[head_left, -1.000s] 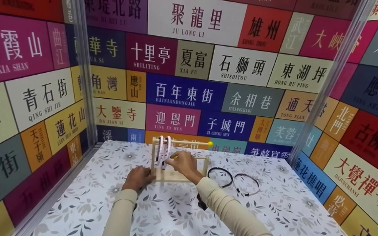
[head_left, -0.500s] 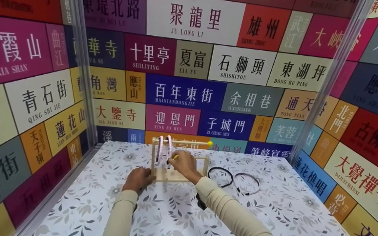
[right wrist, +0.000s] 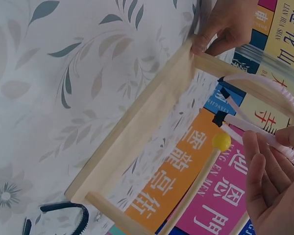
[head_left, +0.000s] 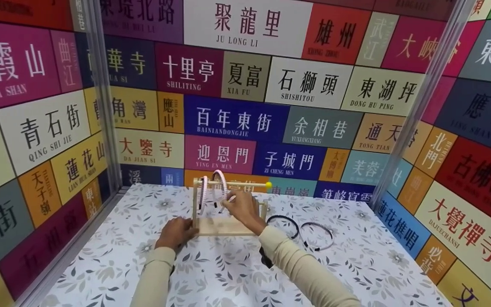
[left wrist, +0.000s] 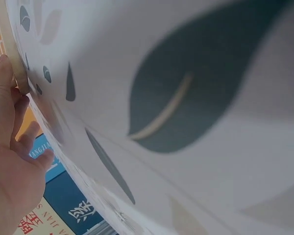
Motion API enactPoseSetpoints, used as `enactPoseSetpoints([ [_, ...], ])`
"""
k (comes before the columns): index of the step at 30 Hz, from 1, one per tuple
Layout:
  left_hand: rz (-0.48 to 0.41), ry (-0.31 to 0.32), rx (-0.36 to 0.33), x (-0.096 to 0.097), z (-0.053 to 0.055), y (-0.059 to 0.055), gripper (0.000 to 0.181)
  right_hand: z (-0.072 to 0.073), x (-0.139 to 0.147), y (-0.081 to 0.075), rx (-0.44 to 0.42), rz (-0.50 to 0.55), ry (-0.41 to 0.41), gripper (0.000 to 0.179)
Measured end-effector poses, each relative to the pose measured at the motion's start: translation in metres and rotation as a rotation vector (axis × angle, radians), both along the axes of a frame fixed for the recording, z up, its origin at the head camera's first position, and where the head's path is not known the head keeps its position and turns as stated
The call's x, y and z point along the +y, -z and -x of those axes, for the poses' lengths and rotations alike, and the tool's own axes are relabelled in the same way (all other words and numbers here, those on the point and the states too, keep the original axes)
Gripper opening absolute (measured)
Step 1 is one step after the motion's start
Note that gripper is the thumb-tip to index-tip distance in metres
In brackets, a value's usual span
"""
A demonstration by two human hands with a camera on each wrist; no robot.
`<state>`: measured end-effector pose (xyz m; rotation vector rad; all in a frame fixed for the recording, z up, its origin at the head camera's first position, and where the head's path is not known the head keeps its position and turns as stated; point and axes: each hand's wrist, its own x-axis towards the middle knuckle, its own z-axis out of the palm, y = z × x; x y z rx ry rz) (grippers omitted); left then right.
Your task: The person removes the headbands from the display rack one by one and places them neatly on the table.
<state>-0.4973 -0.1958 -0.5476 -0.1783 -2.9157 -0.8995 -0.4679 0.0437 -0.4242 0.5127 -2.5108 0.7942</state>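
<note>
A light wooden stand holds two pink toothed headbands over its upper rod. My right hand pinches the right-hand pink headband on one side, near its black-tipped end. The right wrist view shows thumb and fingers on that pink band, with its black tip free. Farther left on the rod hangs the other pink headband, untouched. My left hand grips the stand's lower left corner; the left wrist view has that hand at the wood's edge.
Right of the stand, a black headband and a pink-and-black headband lie on the leaf-patterned tablecloth. Yellow balls tip the rods, one yellow ball on the upper rod and another yellow ball in the right wrist view. Sign-covered walls surround the table.
The right-hand pink headband has risen and turned, its two ends now spread apart in the head view. My right hand moved slightly up with it. The left hand keeps its grip on the stand.
</note>
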Motion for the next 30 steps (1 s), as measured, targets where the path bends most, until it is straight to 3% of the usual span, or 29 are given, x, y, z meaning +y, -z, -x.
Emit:
enactPoseSetpoints([
  [6,0.019,0.001,0.043,-0.001,0.002,-0.003,0.017,0.002,0.009,-0.006,0.009,0.004,0.041,0.007],
  [13,-0.013,-0.014,-0.014,0.0,0.0,0.002,0.019,0.001,0.019,-0.007,0.014,-0.013,0.081,0.006],
  [22,-0.012,0.005,0.018,0.0,-0.002,0.003,0.016,0.002,0.036,-0.015,0.031,0.028,0.083,0.006],
  [30,-0.015,0.009,0.019,0.0,-0.002,0.004,0.016,0.001,0.058,-0.022,0.096,0.038,0.103,0.009],
])
